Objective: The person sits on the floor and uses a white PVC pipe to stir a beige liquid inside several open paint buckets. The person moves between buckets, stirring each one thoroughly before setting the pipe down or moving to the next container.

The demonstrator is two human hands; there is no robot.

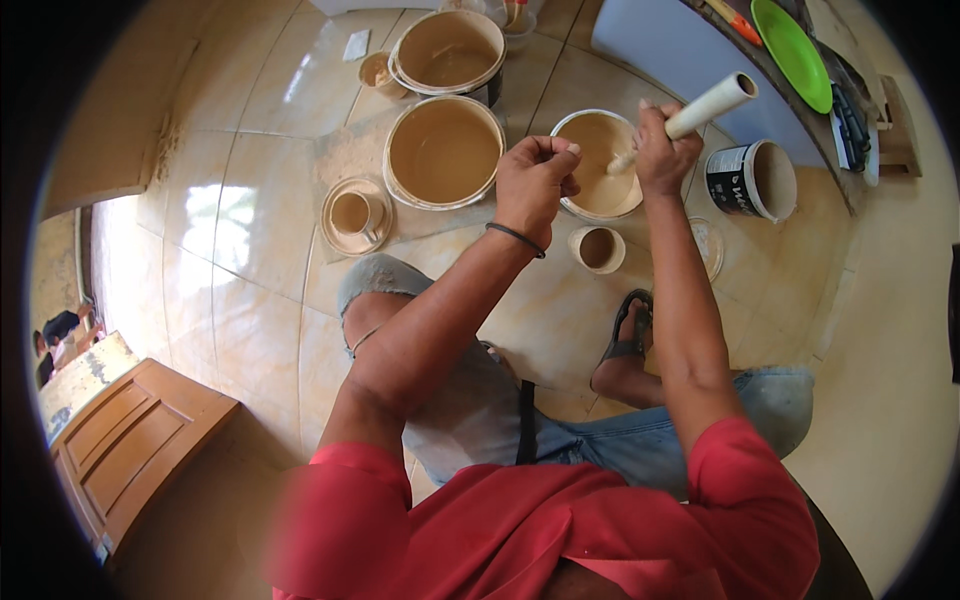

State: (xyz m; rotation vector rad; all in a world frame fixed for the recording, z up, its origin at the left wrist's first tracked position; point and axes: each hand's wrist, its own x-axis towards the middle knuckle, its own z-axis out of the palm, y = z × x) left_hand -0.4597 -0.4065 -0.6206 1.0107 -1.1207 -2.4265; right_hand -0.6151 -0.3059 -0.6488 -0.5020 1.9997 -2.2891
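Note:
My right hand (667,150) is wrapped round a white plastic pipe (712,107), held at a slant. The pipe's lower end dips into a white-rimmed bucket (599,206) of smooth beige liquid. My left hand (538,182) hovers at the left of this bucket, its fingers curled and the thumb pressed on them; whatever lies inside them, if anything, is hidden. Left of it stands a big bucket (444,195) with tan liquid inside. A small cup (597,250) coated in beige stands just below the bucket with the pipe.
Behind is another large bucket (447,50). A mug (355,212) sits on a round lid at the left. At the right a black-and-white tub (735,181) lies tilted near a round lid (706,247). A green plate (792,55) rests on a ledge above. My sandalled foot (627,345) is close by.

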